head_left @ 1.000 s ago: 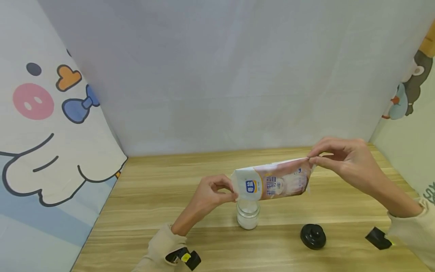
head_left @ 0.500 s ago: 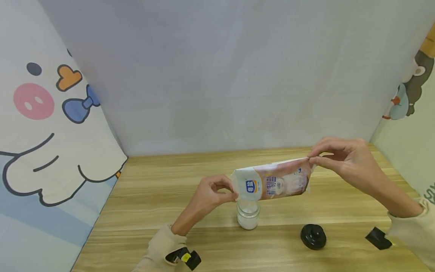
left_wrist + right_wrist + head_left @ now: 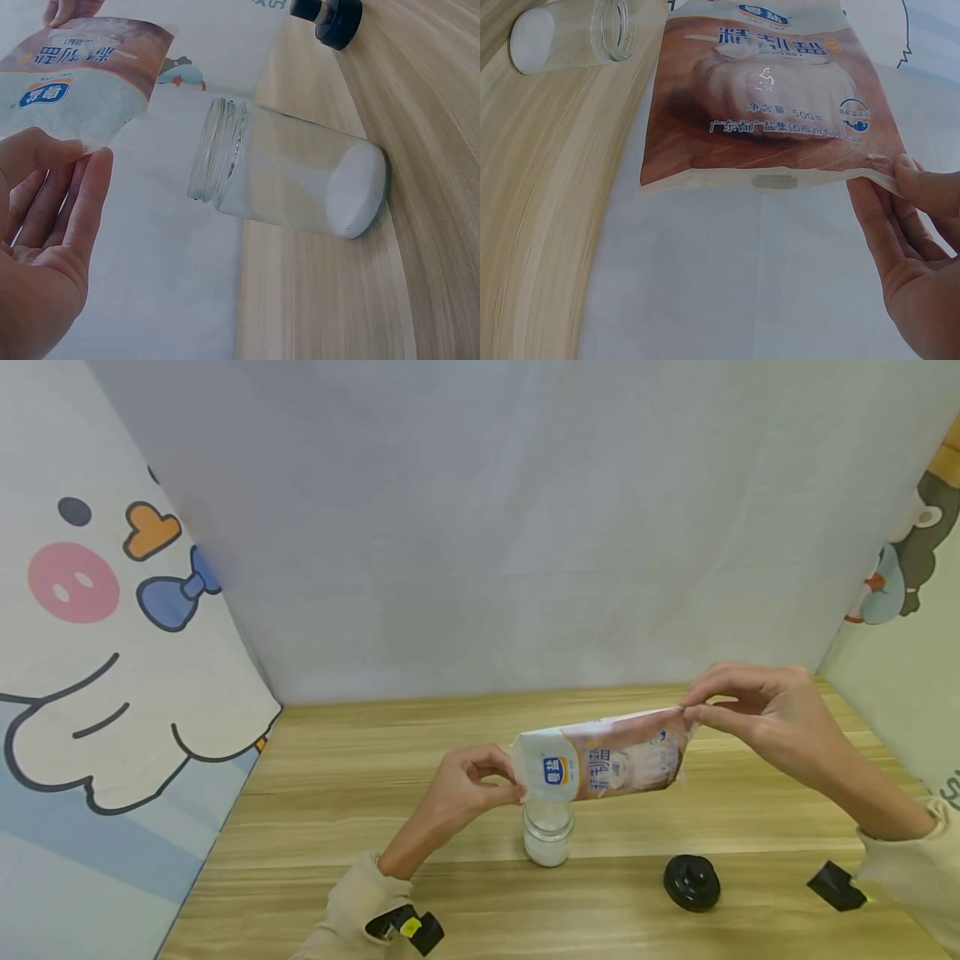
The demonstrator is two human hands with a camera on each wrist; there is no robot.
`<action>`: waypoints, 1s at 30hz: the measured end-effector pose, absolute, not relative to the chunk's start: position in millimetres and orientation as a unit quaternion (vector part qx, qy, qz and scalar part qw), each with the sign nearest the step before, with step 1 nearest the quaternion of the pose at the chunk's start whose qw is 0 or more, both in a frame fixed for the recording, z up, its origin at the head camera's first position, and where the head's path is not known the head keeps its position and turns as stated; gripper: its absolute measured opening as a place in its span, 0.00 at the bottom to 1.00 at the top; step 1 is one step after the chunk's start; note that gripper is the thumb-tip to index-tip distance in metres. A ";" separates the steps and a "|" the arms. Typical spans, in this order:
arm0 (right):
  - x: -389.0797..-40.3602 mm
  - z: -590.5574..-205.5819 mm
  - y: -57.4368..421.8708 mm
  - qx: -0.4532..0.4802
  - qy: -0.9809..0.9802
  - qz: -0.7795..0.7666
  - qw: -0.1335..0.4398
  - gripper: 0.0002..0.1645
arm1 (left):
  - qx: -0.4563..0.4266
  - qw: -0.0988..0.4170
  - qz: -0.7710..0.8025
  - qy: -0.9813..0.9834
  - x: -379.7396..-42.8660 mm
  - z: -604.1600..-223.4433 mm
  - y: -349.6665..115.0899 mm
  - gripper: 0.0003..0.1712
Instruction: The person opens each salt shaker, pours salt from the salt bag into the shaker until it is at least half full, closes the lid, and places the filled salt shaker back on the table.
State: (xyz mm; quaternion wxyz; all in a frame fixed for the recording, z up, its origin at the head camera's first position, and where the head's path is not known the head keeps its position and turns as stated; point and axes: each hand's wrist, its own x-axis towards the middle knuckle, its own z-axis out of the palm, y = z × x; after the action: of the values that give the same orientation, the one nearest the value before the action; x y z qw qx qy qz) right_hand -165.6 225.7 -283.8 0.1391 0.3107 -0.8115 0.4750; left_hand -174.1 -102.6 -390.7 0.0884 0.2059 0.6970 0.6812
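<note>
Pale backdrop (image 3: 487, 527), wood-grain table (image 3: 337, 827). Refined-salt bag (image 3: 600, 764) tilted above glass jar (image 3: 547, 842); left hand (image 3: 467, 787) pinches jar-side end, right hand (image 3: 765, 703) pinches higher far corner. Probably best: keep low end centred over jar, lift far end gradually. Count: one bag, one jar, one black knobbed lid (image 3: 692, 883) right of jar.

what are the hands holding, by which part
A printed bag: the left hand pinches a corner of its white end, the right hand a corner of its brown end.

Has a wooden counter (image 3: 360, 768), a pale cloth (image 3: 495, 527) behind, a pink snout (image 3: 72, 587) and blue bow (image 3: 168, 602) drawn left, a brown cartoon (image 3: 926, 547) right.
</note>
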 end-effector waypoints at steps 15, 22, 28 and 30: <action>-165.4 -283.4 226.0 0.311 -0.811 0.476 0.138 0.12 | 0.211 0.088 0.683 0.694 -174.1 -391.1 -102.4 0.08; -165.9 -283.2 226.0 0.310 -0.812 0.474 0.140 0.13 | 0.213 0.087 0.680 0.697 -174.2 -390.5 -102.6 0.07; -165.5 -283.0 225.9 0.307 -0.816 0.469 0.142 0.13 | 0.213 0.087 0.678 0.698 -174.2 -390.6 -102.6 0.06; -165.7 -282.7 225.9 0.306 -0.816 0.470 0.142 0.13 | 0.212 0.087 0.678 0.698 -174.1 -390.4 -102.7 0.06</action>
State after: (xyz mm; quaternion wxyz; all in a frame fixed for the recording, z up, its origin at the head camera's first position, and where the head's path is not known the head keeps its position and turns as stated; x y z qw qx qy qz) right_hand -165.7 225.9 -282.7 0.1417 0.3060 -0.8159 0.4696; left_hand -174.1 -102.7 -390.4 0.0874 0.2122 0.6984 0.6779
